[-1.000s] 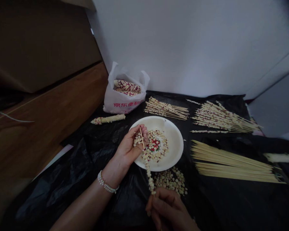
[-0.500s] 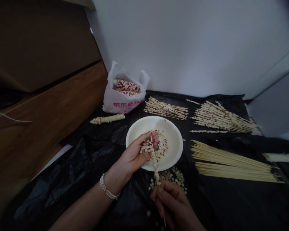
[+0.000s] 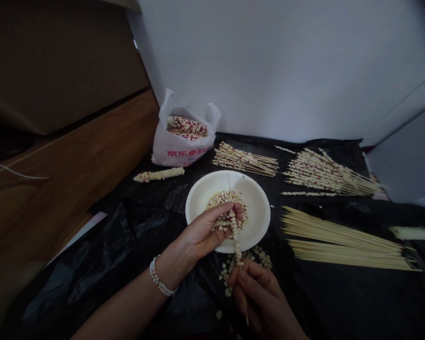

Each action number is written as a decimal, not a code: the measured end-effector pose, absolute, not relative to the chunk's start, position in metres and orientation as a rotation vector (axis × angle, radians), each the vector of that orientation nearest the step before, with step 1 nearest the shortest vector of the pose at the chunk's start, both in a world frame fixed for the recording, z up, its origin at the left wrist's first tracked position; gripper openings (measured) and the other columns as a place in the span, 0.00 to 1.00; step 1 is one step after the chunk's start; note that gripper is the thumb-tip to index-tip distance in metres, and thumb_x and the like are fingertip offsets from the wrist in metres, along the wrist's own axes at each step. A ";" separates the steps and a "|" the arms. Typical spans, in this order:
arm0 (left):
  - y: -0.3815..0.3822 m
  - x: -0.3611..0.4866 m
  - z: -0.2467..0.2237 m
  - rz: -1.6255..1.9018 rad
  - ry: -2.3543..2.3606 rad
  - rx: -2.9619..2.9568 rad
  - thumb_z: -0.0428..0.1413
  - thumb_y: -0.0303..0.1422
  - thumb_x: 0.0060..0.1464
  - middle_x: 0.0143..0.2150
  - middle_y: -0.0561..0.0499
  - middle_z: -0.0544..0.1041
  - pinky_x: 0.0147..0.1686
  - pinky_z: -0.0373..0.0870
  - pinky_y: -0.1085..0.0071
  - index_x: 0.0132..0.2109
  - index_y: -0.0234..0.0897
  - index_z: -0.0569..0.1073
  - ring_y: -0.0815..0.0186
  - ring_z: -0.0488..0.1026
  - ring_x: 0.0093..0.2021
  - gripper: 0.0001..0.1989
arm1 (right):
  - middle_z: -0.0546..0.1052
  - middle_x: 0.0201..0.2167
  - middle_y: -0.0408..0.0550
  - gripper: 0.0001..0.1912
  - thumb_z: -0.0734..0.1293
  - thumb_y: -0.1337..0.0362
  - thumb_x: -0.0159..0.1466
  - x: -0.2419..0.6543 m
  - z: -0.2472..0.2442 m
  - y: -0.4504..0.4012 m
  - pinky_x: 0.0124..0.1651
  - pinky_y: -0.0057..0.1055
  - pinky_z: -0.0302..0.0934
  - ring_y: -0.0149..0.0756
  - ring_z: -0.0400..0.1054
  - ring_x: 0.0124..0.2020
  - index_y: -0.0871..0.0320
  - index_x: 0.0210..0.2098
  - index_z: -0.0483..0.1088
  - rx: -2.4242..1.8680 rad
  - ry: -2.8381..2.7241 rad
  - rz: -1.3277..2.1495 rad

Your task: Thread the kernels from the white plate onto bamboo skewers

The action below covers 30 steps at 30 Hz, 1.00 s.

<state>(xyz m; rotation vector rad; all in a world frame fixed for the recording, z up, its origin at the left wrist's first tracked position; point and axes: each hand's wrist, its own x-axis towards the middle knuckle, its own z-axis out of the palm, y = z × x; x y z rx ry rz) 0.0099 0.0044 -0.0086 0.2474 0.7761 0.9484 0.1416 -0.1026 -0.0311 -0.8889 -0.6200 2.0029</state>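
Wooden skewer threaded with cream-coloured corn kernels (image 3: 235, 238): slanting over the near rim of a round white bowl (image 3: 259, 203).
Left hand (image 3: 205, 231): pinching the skewer's upper stretch above the bowl.
Right hand (image 3: 257, 288): pinching it just below the lowest kernels.
White plastic bag (image 3: 179, 144): holding purple-flecked corn cobs (image 3: 188, 126).

One threaded skewer (image 3: 235, 236), centre; one bowl (image 3: 260, 212) with it; one bag (image 3: 182, 152), two cobs (image 3: 188, 125) showing, upper centre; two threaded piles (image 3: 318, 170), centre to right; and two bare-stick bundles (image 3: 340, 233), right!
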 end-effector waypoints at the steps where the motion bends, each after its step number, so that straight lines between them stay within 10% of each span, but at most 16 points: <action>1: 0.006 0.009 -0.009 0.917 0.774 0.236 0.60 0.22 0.48 0.39 0.43 0.79 0.35 0.74 0.70 0.46 0.37 0.78 0.58 0.77 0.42 0.16 | 0.64 0.11 0.33 0.17 0.68 0.49 0.59 0.142 -0.031 -0.102 0.13 0.18 0.39 0.18 0.47 0.10 0.58 0.29 0.70 -0.891 -0.611 2.007; 12: 0.015 0.000 0.009 0.982 0.817 0.275 0.52 0.08 0.43 0.49 0.47 0.79 0.37 0.73 0.79 0.50 0.41 0.75 0.64 0.76 0.48 0.31 | 0.68 0.13 0.35 0.15 0.67 0.51 0.60 0.140 -0.035 -0.105 0.12 0.18 0.38 0.18 0.47 0.08 0.58 0.31 0.71 -0.766 -0.627 2.137; 24: 0.025 0.001 0.011 1.046 0.748 0.077 0.51 0.20 0.57 0.41 0.42 0.79 0.30 0.75 0.79 0.50 0.32 0.74 0.70 0.77 0.33 0.15 | 0.67 0.13 0.36 0.19 0.68 0.48 0.58 0.137 -0.032 -0.109 0.15 0.19 0.41 0.19 0.50 0.11 0.59 0.28 0.72 -0.724 -0.739 2.259; 30: 0.028 -0.005 0.013 1.086 0.801 0.136 0.53 0.19 0.55 0.45 0.42 0.79 0.44 0.74 0.70 0.55 0.36 0.72 0.62 0.77 0.45 0.21 | 0.69 0.15 0.39 0.20 0.70 0.47 0.56 0.140 -0.022 -0.111 0.19 0.19 0.47 0.20 0.56 0.15 0.61 0.27 0.73 -0.813 -0.786 2.309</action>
